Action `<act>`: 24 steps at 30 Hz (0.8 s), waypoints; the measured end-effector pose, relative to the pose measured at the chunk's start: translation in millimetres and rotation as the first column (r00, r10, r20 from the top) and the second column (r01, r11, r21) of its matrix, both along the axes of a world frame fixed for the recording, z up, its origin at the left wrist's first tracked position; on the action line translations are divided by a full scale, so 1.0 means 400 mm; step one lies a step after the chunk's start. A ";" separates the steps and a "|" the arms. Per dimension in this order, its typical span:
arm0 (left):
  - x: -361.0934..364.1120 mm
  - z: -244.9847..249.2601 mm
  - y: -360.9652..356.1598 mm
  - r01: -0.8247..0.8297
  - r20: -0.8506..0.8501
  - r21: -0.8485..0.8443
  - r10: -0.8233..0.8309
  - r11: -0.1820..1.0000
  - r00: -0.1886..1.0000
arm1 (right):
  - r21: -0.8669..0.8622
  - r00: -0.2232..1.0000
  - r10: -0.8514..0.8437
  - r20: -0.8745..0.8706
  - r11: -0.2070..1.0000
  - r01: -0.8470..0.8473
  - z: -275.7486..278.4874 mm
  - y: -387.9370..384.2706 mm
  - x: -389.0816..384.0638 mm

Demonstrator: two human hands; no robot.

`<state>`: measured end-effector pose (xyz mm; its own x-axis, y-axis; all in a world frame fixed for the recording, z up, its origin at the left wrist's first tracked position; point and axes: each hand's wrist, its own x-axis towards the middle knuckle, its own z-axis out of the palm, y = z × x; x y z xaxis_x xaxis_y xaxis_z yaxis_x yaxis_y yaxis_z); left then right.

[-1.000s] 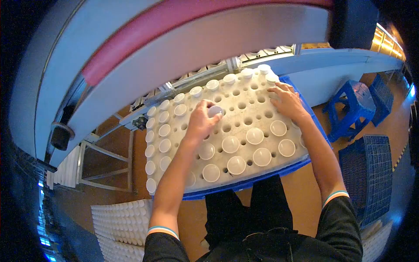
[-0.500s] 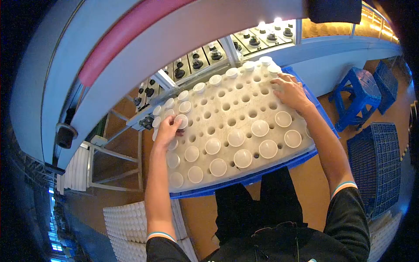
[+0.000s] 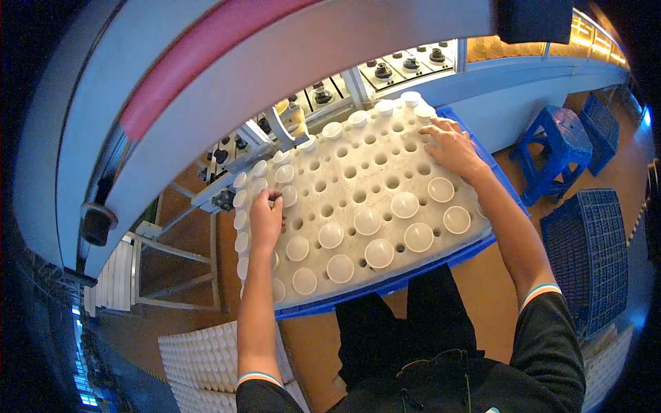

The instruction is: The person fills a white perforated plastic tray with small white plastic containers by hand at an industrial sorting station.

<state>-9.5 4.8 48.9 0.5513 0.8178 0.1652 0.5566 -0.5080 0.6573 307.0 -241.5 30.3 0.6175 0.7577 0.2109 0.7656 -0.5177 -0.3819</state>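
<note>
My left hand [image 3: 267,219] is over the left side of a pale, holed tray [image 3: 372,182], fingers curled together. Its fingertips are right beside a white cup [image 3: 289,196]; I cannot tell what, if anything, they pinch. Another white cup [image 3: 284,174] sits just beyond. Toward the far right corner, my right hand [image 3: 453,148] rests low over the tray with bent, parted fingers, its fingertips near a white cup [image 3: 425,111]. More white cups stand along the left and far edges, and wider-looking ones [image 3: 368,221] fill the near rows.
Beyond the tray runs a machine with black fittings [image 3: 411,63] behind a frame; a metal bracket [image 3: 281,131] reaches the tray's far edge. A large curved housing [image 3: 227,69] overhangs the left. A blue stool [image 3: 561,138] and blue crates [image 3: 595,255] stand right. Stacked white trays [image 3: 206,358] lie lower left.
My left hand has drawn slightly back and left from the cup it was at. The bracket has appeared at the tray's far edge. My right hand keeps nearly the same place.
</note>
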 end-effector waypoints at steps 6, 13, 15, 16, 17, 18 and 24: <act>-0.016 -0.060 0.065 0.097 0.010 0.312 -0.106 0.945 0.994 | -0.014 1.000 -0.003 -0.025 1.000 0.003 -0.005 0.005 0.007; 0.004 -0.019 0.021 0.058 0.010 0.230 -0.062 0.971 0.998 | -0.010 1.000 -0.001 -0.013 1.000 0.001 0.008 0.001 -0.002; 0.010 -0.020 0.019 0.087 -0.015 0.267 -0.086 0.960 0.996 | 0.005 1.000 -0.003 0.000 1.000 0.003 -0.003 0.004 0.003; 0.012 -0.025 0.019 0.098 -0.026 0.281 -0.094 0.955 0.995 | 0.005 1.000 -0.006 -0.001 1.000 0.006 -0.003 0.003 0.003; 0.014 -0.030 0.019 0.108 -0.037 0.295 -0.102 0.949 0.994 | 0.006 1.000 -0.003 -0.006 1.000 0.003 -0.003 0.002 0.001; 0.016 -0.036 0.013 0.109 -0.036 0.297 -0.103 0.949 0.994 | 0.008 1.000 0.000 -0.009 1.000 0.000 -0.002 0.001 0.002; 0.028 -0.062 -0.002 0.080 -0.035 0.433 -0.072 0.898 0.997 | 0.018 1.000 -0.009 -0.013 1.000 0.009 -0.006 0.004 0.006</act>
<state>1.6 4.0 24.0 0.6147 0.6232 0.4836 0.5144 -0.7814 0.3531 309.6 -239.7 28.0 0.6268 0.7485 0.2164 0.7561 -0.5173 -0.4009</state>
